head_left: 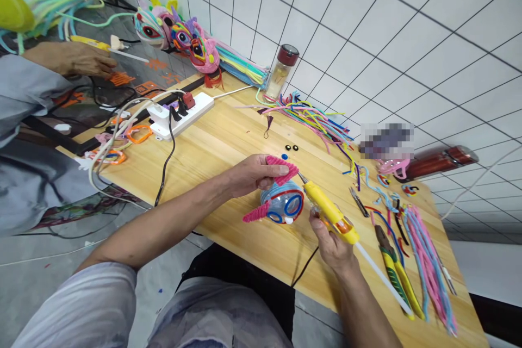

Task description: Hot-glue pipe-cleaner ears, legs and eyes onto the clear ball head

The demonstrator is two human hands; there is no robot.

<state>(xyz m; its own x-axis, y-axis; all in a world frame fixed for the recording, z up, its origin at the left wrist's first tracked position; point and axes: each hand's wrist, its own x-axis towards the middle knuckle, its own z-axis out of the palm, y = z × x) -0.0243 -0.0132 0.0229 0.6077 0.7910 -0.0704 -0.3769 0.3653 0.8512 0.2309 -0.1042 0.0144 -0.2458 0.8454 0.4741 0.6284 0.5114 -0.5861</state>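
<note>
Between the fingertips of my left hand (pixel 258 175) is a pink ear-shaped piece of pipe cleaner (pixel 289 171), held above a small pipe-cleaner animal head (pixel 283 204). That head is light blue with red trim and blue eye rings, and a second pink ear (pixel 256 213) sticks out at its left side. My right hand (pixel 332 242) is wrapped round a yellow hot glue gun (pixel 331 209), its nozzle at the right edge of the pink piece. Whether nozzle and piece touch I cannot tell. A white glue stick (pixel 383 277) juts from the gun's back.
Near the head lie two black-and-white eyes (pixel 291 148) and a blue ball (pixel 284 156). Pliers (pixel 395 272), snips (pixel 359 202) and pipe cleaners (pixel 430 261) lie at right. A power strip (pixel 181 114), glass bottle (pixel 281 73) and thermos (pixel 440 162) stand or lie farther back. A co-worker's hand (pixel 81 60) is at left.
</note>
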